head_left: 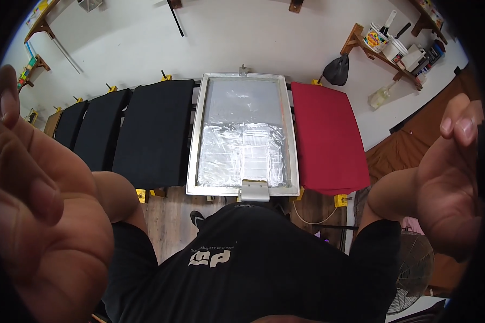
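Grips [59,210] [450,172] aloft, screen [242,134], white wall [237,37].

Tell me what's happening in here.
A person's left hand and right hand are raised at either side of the view, away from the metal-framed screen; whether they grip anything past the picture's edge can't be seen. The screen sits in a row, untouched by either hand, with black fabric to its left and red fabric to its right.

Plain black cloths [153,134], red cloth [330,141], silver frame [215,190], yellow brackets [341,201], white-printed black shirt [269,258]
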### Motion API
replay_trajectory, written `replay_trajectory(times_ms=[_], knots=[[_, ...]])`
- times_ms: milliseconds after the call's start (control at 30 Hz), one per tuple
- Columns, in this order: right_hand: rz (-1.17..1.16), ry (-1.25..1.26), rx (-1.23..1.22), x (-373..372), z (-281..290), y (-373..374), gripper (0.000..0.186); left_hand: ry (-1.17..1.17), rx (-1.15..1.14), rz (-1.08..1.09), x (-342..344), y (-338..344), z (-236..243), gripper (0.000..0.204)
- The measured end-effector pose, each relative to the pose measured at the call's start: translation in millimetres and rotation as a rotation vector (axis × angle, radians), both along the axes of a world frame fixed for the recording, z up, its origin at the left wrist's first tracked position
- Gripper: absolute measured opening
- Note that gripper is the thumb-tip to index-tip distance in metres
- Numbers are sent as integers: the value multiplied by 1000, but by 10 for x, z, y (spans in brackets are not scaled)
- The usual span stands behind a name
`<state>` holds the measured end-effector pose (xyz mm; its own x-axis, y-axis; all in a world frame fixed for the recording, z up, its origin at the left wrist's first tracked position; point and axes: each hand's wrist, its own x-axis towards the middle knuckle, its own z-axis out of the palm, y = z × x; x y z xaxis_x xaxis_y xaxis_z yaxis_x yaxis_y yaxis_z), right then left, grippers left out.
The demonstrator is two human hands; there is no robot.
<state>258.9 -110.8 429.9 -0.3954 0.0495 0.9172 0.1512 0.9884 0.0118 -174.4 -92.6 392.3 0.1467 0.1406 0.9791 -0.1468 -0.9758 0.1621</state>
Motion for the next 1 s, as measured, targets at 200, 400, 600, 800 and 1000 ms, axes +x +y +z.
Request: replay_trajectory(times_ms=[200, 400, 600, 800, 1000], knots=[[0, 2, 10, -23, 0, 87, 42, -14, -7, -15, 19, 30, -4, 35], [-2, -2, 16, -36, -10, 159, 42, -22, -4, -17, 4, 69, -6, 35], [-10, -10, 19, -56, -2, 193, 42, -32, -4, -26, 29, 98, 2, 34], [-22, -39, 23, -171, -13, 166, 41, -41, 4, -66, 115, 155, 6, 34], [-47, -35, 8, -339, -30, 76, 41, -40, 10, -81, 131, 171, 80, 34]])
